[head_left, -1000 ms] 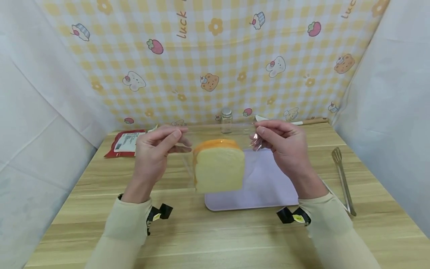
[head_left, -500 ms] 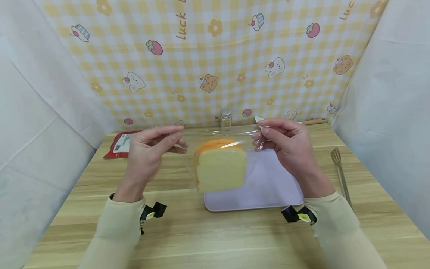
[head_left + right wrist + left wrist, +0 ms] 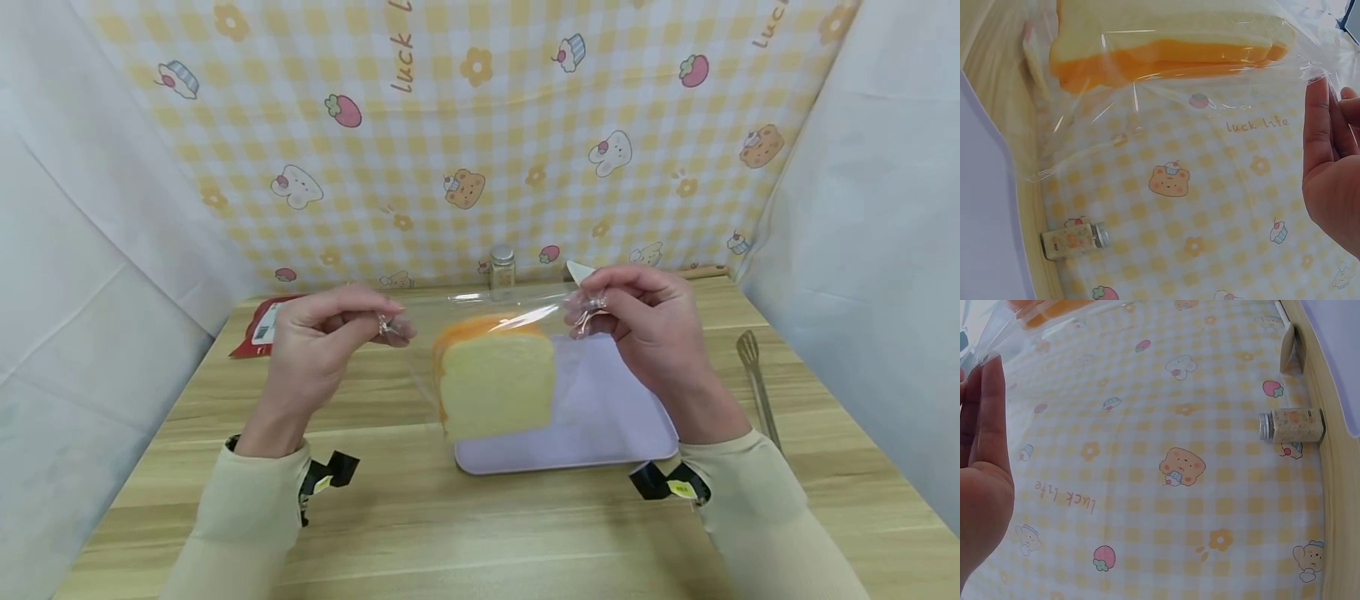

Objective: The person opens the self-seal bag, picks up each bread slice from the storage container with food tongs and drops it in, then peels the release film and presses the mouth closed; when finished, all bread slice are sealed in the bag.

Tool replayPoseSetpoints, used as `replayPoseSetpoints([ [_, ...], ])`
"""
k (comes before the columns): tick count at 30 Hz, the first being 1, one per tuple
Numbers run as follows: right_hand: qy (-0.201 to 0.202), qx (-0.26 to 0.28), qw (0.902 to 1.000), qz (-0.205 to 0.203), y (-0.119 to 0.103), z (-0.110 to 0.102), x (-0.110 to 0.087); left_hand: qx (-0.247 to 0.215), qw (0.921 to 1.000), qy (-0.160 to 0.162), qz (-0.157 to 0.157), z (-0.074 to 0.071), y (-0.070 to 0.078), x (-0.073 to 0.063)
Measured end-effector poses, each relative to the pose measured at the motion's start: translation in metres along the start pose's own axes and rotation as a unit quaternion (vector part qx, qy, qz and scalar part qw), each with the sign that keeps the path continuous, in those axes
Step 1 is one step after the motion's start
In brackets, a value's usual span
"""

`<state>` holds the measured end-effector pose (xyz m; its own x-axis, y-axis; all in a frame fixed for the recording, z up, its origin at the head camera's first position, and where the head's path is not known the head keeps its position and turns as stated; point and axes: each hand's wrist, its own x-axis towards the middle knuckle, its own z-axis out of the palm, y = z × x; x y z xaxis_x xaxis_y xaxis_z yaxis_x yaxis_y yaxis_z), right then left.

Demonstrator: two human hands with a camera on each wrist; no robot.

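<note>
A clear plastic bag (image 3: 480,304) with bread slices (image 3: 497,387) inside is held up in front of me, stretched between both hands. My left hand (image 3: 330,342) pinches its upper left corner between thumb and fingers. The upper right corner is gathered in the pinch of my right hand (image 3: 648,333). Pale crumb faces me and an orange-brown crust runs along the top. Behind the bag a lilac tray (image 3: 615,417) lies on the table, partly covered by the bread in the head view. The right wrist view shows the bread (image 3: 1166,50) through the shiny film.
A small glass jar (image 3: 502,267) with a metal lid stands at the back. At the far left lies a red packet (image 3: 258,329). Metal tongs (image 3: 759,383) rest right of the tray. A white blade tip (image 3: 579,271) shows behind my right hand. A checked cloth hangs behind.
My left hand has moved left and slightly down, drawing the bag's top tighter and wider. The bread has shifted slightly right and down. My right hand has moved a little right.
</note>
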<state>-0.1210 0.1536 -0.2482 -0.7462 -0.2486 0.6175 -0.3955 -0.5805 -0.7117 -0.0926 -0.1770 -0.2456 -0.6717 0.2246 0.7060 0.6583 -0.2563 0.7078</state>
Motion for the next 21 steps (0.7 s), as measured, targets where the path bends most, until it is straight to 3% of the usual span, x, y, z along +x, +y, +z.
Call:
replayPoseSetpoints([
  [9,-0.013,-0.073,0.9972,-0.004,-0.008,0.003,-0.002,0.032,0.9992,0.022,-0.007,-0.002,0.006,0.003],
  [21,-0.046,-0.07,0.9964,0.006,-0.016,0.005,-0.004,0.026,0.9996,0.014,-0.005,-0.003,0.011,0.007],
])
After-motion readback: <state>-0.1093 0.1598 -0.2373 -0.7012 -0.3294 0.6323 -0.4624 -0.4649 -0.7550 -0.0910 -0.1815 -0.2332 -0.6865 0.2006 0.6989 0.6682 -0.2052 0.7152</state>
